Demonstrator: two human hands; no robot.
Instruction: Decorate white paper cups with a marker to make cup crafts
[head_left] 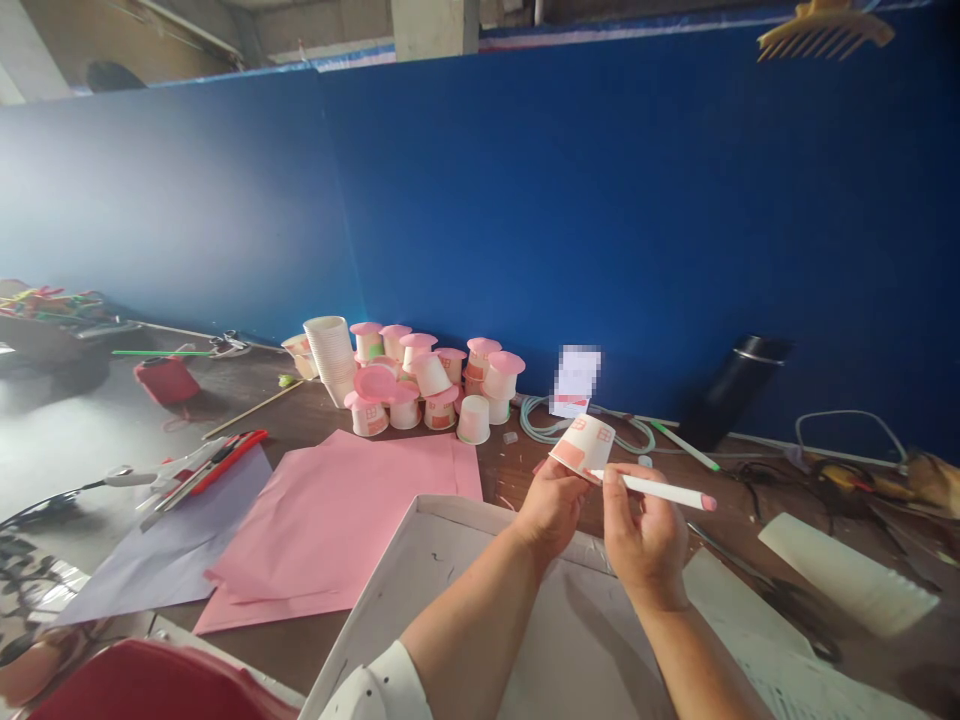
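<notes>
In my left hand (pixel 551 500) is a white paper cup (pixel 592 437), tilted with its wide rim down. Pink window shapes and a filled pink patch are drawn on its side. My right hand (pixel 646 525) grips a white marker pen (pixel 664 491) with a pink end, its tip pointing at the cup near the rim; whether it touches I cannot tell. Both hands are above a shallow white box lid (pixel 442 560). Beyond them stands a group of upturned paper cups (pixel 431 375), many topped with pink paper discs.
Pink paper sheets (pixel 352 520) lie left of the lid, near a red-edged cutter (pixel 217 465). A tall stack of cups (pixel 330 355) stands behind. To the right are a green-ended marker (pixel 686 446), a black bottle (pixel 731 390), scissors (pixel 795 610) and more stacked cups (pixel 844 575).
</notes>
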